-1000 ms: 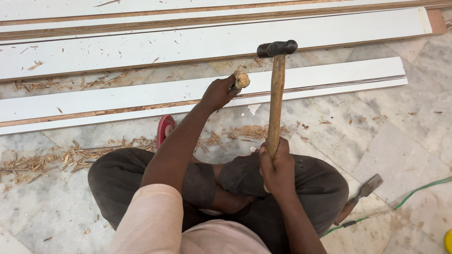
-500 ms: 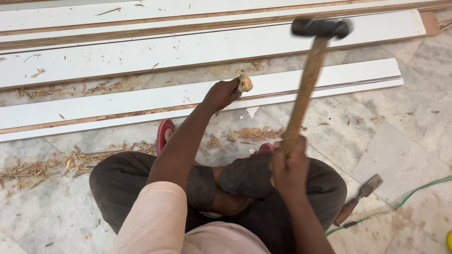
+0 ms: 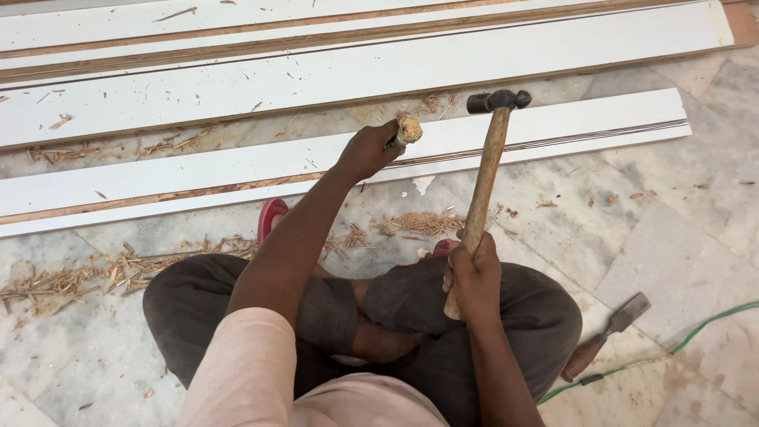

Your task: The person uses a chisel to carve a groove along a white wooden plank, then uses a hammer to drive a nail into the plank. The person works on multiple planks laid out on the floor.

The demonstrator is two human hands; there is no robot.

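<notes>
Wooden-handled hammer [image 3: 484, 178] upright in right hand [image 3: 473, 273], beside chisel-gripping left hand [image 3: 365, 150].

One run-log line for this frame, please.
left hand: holds chisel on white board | right hand: grips hammer, head raised near chisel | floor: wood shavings, spare chisel

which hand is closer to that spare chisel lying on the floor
Right. The right hand, gripping the hammer, is just left of the chisel; the left hand is far up-left.
</notes>
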